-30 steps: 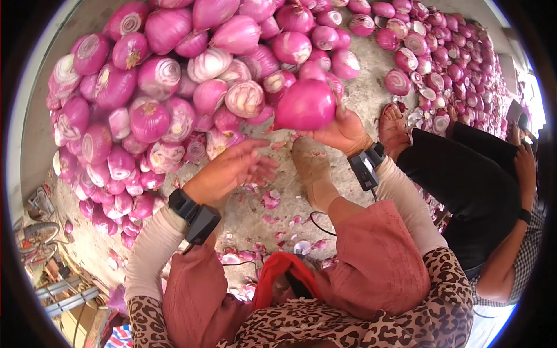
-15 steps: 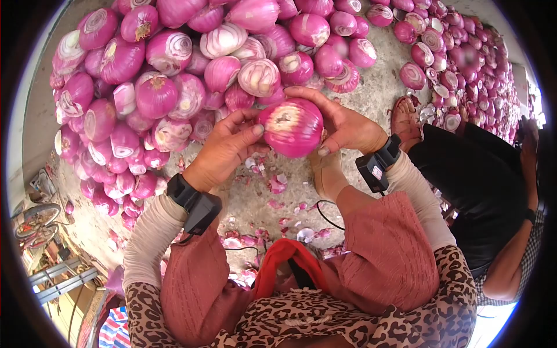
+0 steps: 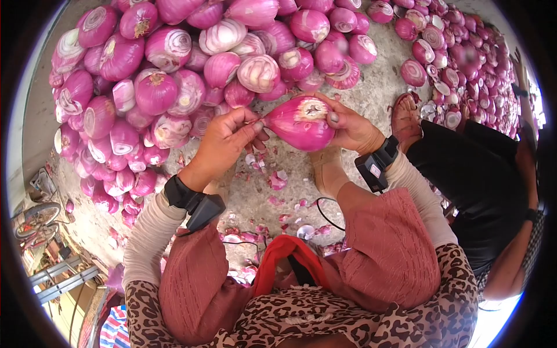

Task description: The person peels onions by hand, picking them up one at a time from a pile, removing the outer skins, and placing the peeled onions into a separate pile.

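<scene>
A red onion [image 3: 301, 127] is held above the floor in my right hand [image 3: 355, 126], the thumb across its right side and the fingers behind it. Its root end, pale brown and cream, faces up, and its left side tapers to a point. At that point my left hand [image 3: 235, 136] is closed, thumb and forefinger pinching the onion's tip. Whether a loose strip of skin is also in the pinch is too small to tell. Just beyond my hands lies a big heap of red onions [image 3: 155, 93], many showing cut, ringed ends.
A second onion pile [image 3: 464, 69] spreads at the upper right. Skin scraps [image 3: 278, 180] litter the concrete floor between my feet. Another person in black trousers [image 3: 470, 185] sits close on my right. A bicycle [image 3: 38, 223] and a metal ladder-like frame [image 3: 64, 278] are at far left.
The onion has turned, so its pointed end now faces left. My left hand has shifted from its side to pinching that tip. My right thumb has moved up onto it.
</scene>
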`<action>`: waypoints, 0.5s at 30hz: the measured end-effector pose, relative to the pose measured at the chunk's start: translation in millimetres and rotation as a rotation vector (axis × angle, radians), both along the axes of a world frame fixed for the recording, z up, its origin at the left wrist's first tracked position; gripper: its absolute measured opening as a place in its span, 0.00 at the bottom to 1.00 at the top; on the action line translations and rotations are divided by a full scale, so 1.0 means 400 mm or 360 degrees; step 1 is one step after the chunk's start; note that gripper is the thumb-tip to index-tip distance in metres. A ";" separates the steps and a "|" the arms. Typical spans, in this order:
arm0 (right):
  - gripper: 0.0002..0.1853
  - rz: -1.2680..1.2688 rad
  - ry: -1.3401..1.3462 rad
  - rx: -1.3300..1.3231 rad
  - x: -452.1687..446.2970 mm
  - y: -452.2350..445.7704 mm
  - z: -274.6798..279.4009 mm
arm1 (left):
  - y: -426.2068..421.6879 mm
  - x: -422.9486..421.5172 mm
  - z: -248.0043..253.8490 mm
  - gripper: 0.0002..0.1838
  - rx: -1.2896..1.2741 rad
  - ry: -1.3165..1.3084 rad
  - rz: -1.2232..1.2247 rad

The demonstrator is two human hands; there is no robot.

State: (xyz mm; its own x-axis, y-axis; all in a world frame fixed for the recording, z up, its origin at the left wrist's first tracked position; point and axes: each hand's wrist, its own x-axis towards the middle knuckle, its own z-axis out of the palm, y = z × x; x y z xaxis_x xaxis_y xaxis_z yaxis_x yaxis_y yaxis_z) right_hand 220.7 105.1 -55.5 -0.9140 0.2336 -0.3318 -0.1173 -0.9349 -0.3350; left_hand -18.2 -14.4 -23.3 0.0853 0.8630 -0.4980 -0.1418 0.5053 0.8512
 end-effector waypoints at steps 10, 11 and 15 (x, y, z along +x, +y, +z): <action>0.40 0.0270 -0.0010 0.0315 0.031 -0.006 0.003 | -0.020 0.016 -0.005 0.08 -0.0223 0.0029 -0.0308; 0.40 0.0257 -0.0005 0.0258 0.035 -0.011 0.000 | -0.018 0.019 0.003 0.07 -0.0329 0.0035 -0.0285; 0.40 0.0232 -0.0025 0.0306 0.040 -0.009 -0.014 | -0.020 0.026 -0.007 0.06 -0.0311 -0.0023 -0.0242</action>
